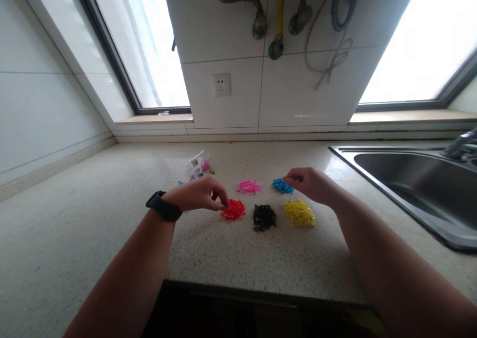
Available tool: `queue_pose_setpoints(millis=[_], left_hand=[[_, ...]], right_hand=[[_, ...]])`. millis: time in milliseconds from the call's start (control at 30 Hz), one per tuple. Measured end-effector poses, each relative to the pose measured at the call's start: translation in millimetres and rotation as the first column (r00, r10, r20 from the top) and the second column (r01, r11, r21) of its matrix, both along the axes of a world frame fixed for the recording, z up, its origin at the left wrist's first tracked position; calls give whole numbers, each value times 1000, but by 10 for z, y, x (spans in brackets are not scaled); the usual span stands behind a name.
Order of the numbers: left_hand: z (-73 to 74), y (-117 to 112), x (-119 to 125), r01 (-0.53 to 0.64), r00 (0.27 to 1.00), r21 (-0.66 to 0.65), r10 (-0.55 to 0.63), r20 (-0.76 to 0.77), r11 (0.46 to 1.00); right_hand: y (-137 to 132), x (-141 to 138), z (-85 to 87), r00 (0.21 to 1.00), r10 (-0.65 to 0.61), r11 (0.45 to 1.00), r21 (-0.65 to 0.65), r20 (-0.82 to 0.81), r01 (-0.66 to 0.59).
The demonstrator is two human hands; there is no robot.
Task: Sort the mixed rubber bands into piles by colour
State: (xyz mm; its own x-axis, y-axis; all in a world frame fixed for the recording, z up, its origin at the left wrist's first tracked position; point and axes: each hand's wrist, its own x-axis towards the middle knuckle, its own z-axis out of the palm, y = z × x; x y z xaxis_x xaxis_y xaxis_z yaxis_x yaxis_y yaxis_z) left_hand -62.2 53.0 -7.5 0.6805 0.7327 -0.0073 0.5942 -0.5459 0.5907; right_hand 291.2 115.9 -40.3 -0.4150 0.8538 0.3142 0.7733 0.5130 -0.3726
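My left hand (206,194), with a dark band on its wrist, reaches in from the left. Its thumb and fingers are pinched together at the left edge of a pile of small red plastic pieces (234,210). On the far right of the piles, my right hand (306,181) pinches at the edge of a pile of small blue pieces (282,186). Whatever lies between the fingertips of either hand is too small to make out. Between the hands are a pink pile (249,186) and a black pile (264,216). A yellow pile (299,213) sits just below my right hand.
Behind my left hand lies a clear plastic bag (197,163) with a pink round item and small coloured bits near it. A steel sink (410,179) is set into the speckled counter (231,258) at right. A socket (222,85) and hoses are on the wall.
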Motion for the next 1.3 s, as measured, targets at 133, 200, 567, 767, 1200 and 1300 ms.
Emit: queue_pose_setpoints(millis=[133,200,567,767,1200,1300], left_hand=[[-51,15,-17,-3,998,-43,0,-65,999],[-67,23,-26,-5,996,-55,0,-92,998],[-69,50,-42,-26,992,-61,18,-123,998],[-84,28,9,-46,989,-128,27,-149,991],[-72,14,69,-51,965,-49,37,-258,997],[-93,19,68,-49,967,-30,40,-250,998]], right_hand=[[-11,-5,11,1000,6,1000,-7,9,-6],[-11,-8,16,1000,12,1000,-11,7,-12],[1,-4,-2,1000,19,1000,-13,8,-19],[-9,-24,15,999,20,1000,-10,32,-20],[-11,-28,7,999,16,1000,-24,39,-16],[-23,-36,24,999,22,1000,-19,46,-21]])
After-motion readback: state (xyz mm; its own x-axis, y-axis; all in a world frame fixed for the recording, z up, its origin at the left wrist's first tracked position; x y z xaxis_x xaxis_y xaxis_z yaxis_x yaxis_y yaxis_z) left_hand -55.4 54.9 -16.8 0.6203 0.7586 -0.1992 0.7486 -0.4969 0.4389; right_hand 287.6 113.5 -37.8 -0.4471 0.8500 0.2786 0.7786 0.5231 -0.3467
